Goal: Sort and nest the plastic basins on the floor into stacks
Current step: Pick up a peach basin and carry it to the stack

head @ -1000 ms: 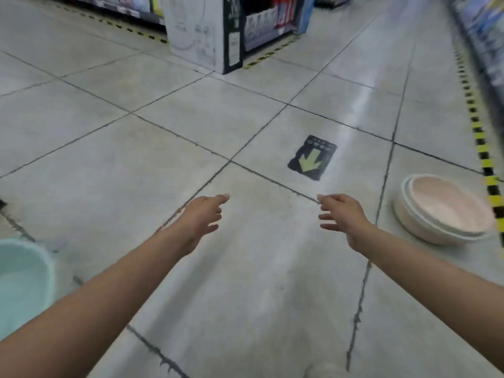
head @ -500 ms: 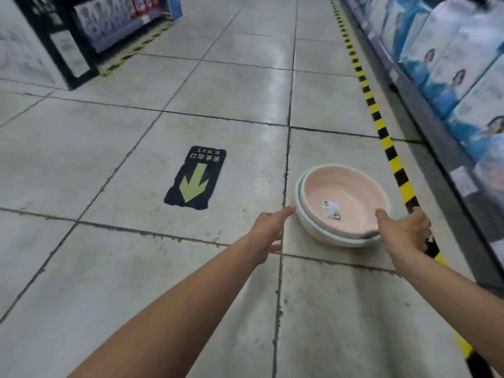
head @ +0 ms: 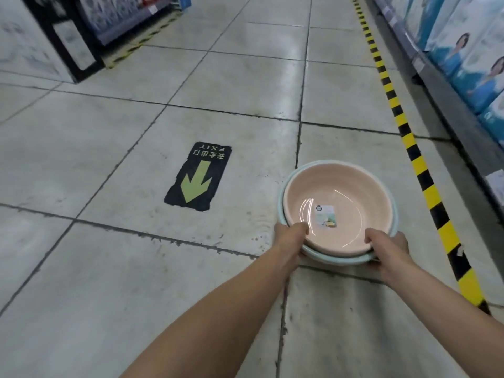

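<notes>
A pink plastic basin is nested inside a pale blue basin, only whose rim shows around it. A small label lies on the pink basin's bottom. The stack is at the right of the tiled floor. My left hand grips the stack's near left rim, thumb inside the pink basin. My right hand grips the near right rim, thumb over the edge. Whether the stack rests on the floor or is raised, I cannot tell.
A black floor sticker with a green arrow lies left of the basins. A yellow-black striped tape line runs along the right, beside a shelf of blue packages. A display stand is at the far left.
My view turned right and closed in on the stacked basins. Both hands went from empty and apart to gripping the stack's near rim, one on each side.
</notes>
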`<move>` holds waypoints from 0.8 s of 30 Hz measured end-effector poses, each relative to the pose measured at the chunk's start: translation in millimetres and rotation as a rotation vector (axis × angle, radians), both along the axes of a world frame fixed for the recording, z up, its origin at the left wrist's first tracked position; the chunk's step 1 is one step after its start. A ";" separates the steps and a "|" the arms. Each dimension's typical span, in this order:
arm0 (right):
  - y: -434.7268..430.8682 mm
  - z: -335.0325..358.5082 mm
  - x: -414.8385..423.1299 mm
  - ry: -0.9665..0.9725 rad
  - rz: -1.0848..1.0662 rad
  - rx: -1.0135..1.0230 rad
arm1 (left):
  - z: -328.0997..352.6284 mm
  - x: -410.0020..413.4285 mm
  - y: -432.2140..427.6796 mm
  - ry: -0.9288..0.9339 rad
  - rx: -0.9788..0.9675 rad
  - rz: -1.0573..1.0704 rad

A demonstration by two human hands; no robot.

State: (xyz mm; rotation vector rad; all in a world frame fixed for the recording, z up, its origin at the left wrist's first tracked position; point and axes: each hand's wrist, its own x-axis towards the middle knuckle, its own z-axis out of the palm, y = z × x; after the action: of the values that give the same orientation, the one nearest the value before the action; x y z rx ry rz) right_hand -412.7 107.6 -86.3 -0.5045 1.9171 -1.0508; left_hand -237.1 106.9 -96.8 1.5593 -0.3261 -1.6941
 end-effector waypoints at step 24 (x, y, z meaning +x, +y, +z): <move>572.0 209.3 695.5 -0.272 1.747 -0.150 | 232.8 563.8 804.5 -0.438 0.016 1.237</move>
State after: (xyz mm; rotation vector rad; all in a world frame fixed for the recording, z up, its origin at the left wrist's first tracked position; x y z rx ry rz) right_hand 282.8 679.5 122.9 -1.5612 0.5682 -0.0218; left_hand 326.7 911.4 136.0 1.5805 0.3971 -0.3996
